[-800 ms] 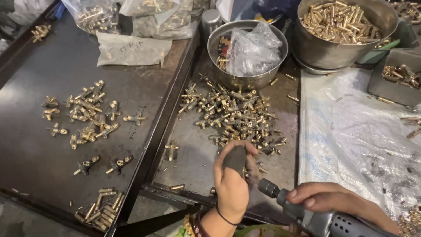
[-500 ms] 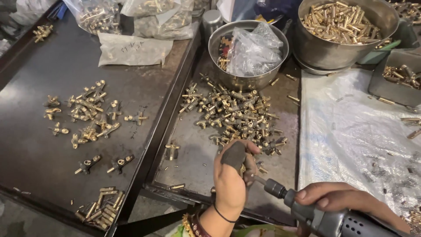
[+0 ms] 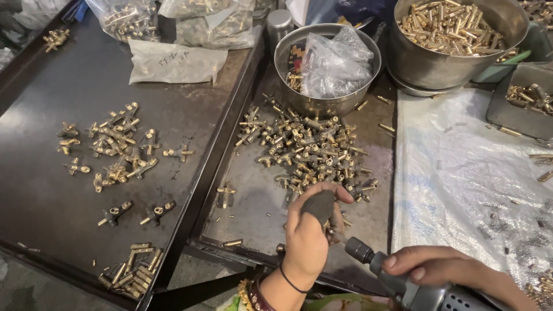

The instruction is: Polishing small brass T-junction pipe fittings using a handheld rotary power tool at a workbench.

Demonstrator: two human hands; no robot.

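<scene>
Head view, and both hands are low in the picture, working over the right-hand metal tray [image 3: 253, 230] on the counter. Left hand [image 3: 308, 236] sits curled shut around a small dark part [image 3: 318, 206], thumb and fingers pinching it, knuckles toward the camera. Right hand [image 3: 446, 270] is wrapped tight around the grey body of a power driver [image 3: 403, 285], whose long axis runs from the lower right corner up and to the left, so its thin bit [image 3: 339, 236] points straight at the underside of the left hand; tip and held piece look to be touching or just apart, and the fingers hide the exact contact. Just beyond the left hand, up the tray, lies the loose heap of brass fittings [image 3: 305, 147], its near edge right beside the fingertips, so the left hand is clearly the nearer one to that pile. Behind the heap stands a steel bowl [image 3: 288, 57] with a crumpled clear bag inside, and to its right a bigger steel pot [image 3: 426, 63] full of brass pieces. Over on the left tray [image 3: 52, 201], a smaller scatter of fittings [image 3: 118, 150] lies well apart from both hands.
</scene>
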